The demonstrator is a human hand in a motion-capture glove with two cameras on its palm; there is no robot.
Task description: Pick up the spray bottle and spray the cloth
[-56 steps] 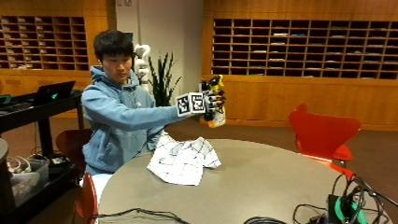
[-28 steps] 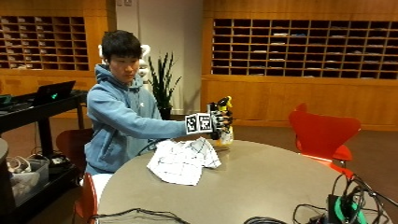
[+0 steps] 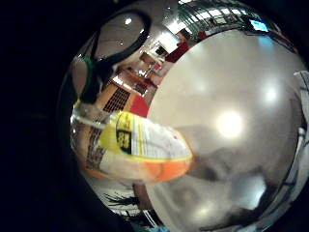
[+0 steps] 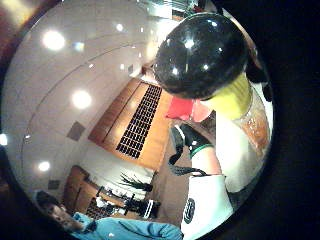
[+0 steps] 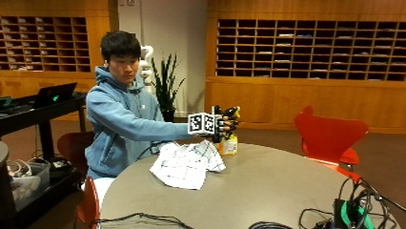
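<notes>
Outside view: gloved right hand point(image 5: 223, 125), lower than before, grips spray bottle point(image 5: 228, 143) at table point(image 5: 266, 191) beside cloth point(image 5: 187, 164).

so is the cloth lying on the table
Yes, the white checked cloth lies crumpled on the round table.

A round grey tabletop point(image 5: 266, 191) fills the foreground, with black cables point(image 5: 317, 217) lying near its edge. Behind it stand a red moulded chair point(image 5: 329, 138) and a brown floor point(image 5: 266, 136). Warm wooden panelled walls point(image 5: 266, 98) carry rows of wooden pigeonhole shelves point(image 5: 310, 50). A tall green potted plant point(image 5: 166, 86) stands by a white wall strip point(image 5: 171, 43). A black cart point(image 5: 38, 119) holds an open laptop point(image 5: 54, 94).
</notes>
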